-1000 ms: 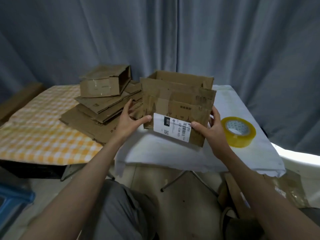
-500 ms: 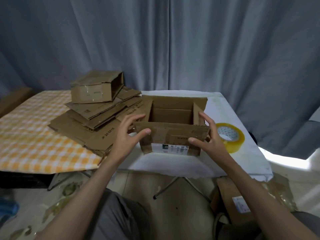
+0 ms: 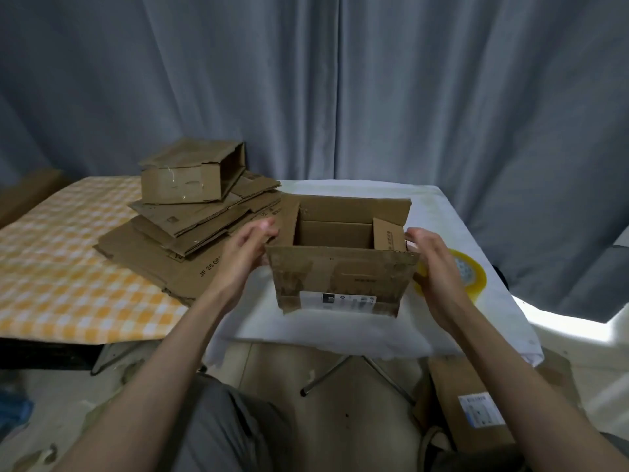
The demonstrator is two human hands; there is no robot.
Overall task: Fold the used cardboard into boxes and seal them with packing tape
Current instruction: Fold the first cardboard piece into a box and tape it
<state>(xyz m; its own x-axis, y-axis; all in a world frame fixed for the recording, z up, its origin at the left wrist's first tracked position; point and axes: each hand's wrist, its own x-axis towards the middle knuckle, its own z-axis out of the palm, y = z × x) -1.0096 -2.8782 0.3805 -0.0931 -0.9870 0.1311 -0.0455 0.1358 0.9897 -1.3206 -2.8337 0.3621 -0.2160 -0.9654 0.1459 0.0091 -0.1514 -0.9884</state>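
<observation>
One box (image 3: 340, 267) stands squared up on the white-covered counter (image 3: 442, 206), top flaps open and untaped, with a worn brown front and a shipping label. The left hand (image 3: 245, 257) and right hand (image 3: 435, 264) flank its sides, fingers loosely extended, gripping nothing. Sealing remains, judging by the tape roll (image 3: 473, 277) just beside and the flattened cardboard pile (image 3: 177, 247) waiting.

Left hand (image 3: 245, 253) and right hand (image 3: 434, 267) extended, fingers relaxed.

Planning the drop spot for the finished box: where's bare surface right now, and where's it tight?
Bare: checkered cloth left of the flat cardboard stack; white cloth in front of the open box, and behind it toward the curtain. Crowded: tape roll close beside the box's right; stack close on its left, both hands flanking.
</observation>
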